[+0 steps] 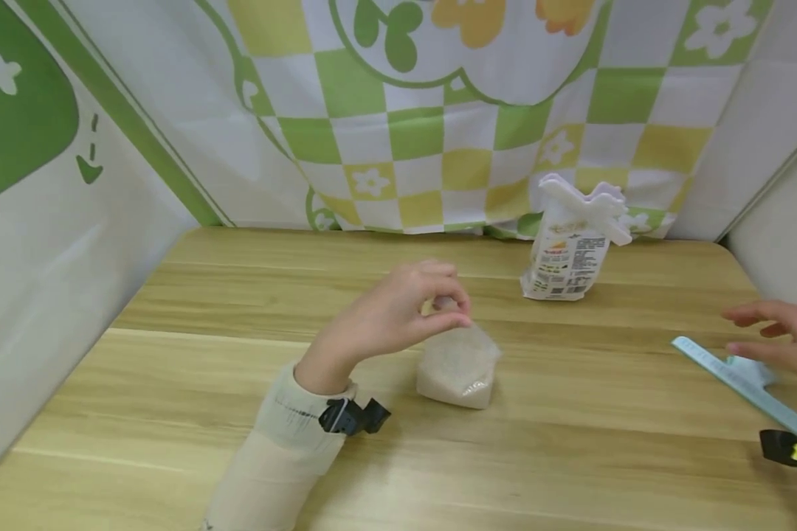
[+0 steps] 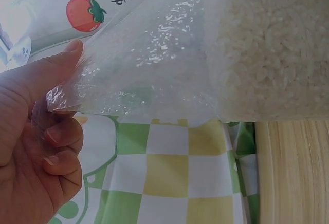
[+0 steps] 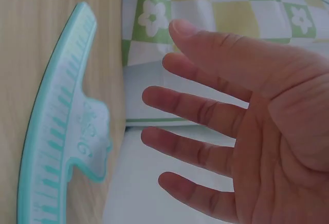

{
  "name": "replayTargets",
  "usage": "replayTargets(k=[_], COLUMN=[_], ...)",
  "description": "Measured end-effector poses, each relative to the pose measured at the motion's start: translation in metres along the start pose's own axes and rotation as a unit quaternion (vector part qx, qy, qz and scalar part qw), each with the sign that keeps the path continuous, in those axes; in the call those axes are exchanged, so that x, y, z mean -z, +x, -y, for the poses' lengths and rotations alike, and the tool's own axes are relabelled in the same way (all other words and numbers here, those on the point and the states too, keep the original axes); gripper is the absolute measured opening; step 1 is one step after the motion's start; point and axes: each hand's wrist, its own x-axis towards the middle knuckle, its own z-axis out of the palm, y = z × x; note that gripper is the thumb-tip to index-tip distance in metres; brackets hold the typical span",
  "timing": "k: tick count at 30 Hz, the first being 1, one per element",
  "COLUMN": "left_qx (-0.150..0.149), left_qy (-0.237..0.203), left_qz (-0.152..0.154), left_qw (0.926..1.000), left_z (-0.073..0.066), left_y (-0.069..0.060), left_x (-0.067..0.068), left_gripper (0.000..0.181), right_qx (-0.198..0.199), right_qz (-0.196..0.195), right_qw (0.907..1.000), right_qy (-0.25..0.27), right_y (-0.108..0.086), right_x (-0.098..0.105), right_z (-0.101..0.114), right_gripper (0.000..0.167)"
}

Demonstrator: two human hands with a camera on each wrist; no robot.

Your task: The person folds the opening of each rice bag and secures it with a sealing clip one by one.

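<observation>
A clear plastic bag of rice [image 1: 457,369] stands on the wooden table, its lower part filled with white grains. My left hand [image 1: 412,310] pinches the bag's top between thumb and fingers; the left wrist view shows the clear film stretched from those fingertips to the rice [image 2: 272,54]. At the right edge my right hand [image 1: 787,339] is held with fingers apart and nothing between them. Close by it lies a light-blue bag clip [image 1: 737,380], long and slightly curved, with a tab on one side. In the right wrist view the clip [image 3: 56,126] is apart from the fingers.
A white printed packet [image 1: 564,262] stands upright at the back right, with a white clip [image 1: 591,210] across its top. Behind the wooden table [image 1: 239,295] hangs a green, yellow and white checked cloth [image 1: 418,140]. Pale walls flank both sides.
</observation>
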Motion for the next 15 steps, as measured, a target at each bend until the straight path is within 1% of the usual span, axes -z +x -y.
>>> replayTargets(k=[2,4,6,9,11,14,15], left_qx=[0.0,0.001,0.004,0.007,0.012,0.016,0.017], left_qy=[0.001,0.002,0.001,0.001,-0.001,-0.001,-0.001], left_qz=[-0.002,-0.003,-0.002,0.0,0.0,0.0,0.0], left_qw=[1.0,1.0,1.0,1.0,0.9999,0.9999,0.9999], left_z=[0.0,0.0,0.0,0.0,0.0,0.0,0.0], left_y=[0.001,0.001,0.001,0.001,0.001,0.001,0.001], left_x=[0.0,0.001,0.002,0.004,0.004,0.004,0.004], left_gripper=[0.009,0.009,0.009,0.009,0.009,0.009,0.009], right_qx=[0.001,0.018,0.043,0.075,0.077,0.069,0.07], right_qz=[0.009,0.032,0.049,0.075,0.083,0.088,0.085], right_qw=[1.0,0.9993,0.9978,0.9943,0.9936,0.9937,0.9939], right_qy=[0.005,0.006,0.007,0.008,0.007,0.001,-0.002], right_y=[0.0,0.001,0.002,0.002,0.002,0.003,0.003], right_x=[-0.002,-0.003,-0.005,-0.008,-0.009,-0.01,-0.01], right_z=[-0.005,-0.01,-0.016,-0.024,-0.028,-0.027,-0.026], right_gripper=[0.055,0.056,0.056,0.068,0.071,0.057,0.056])
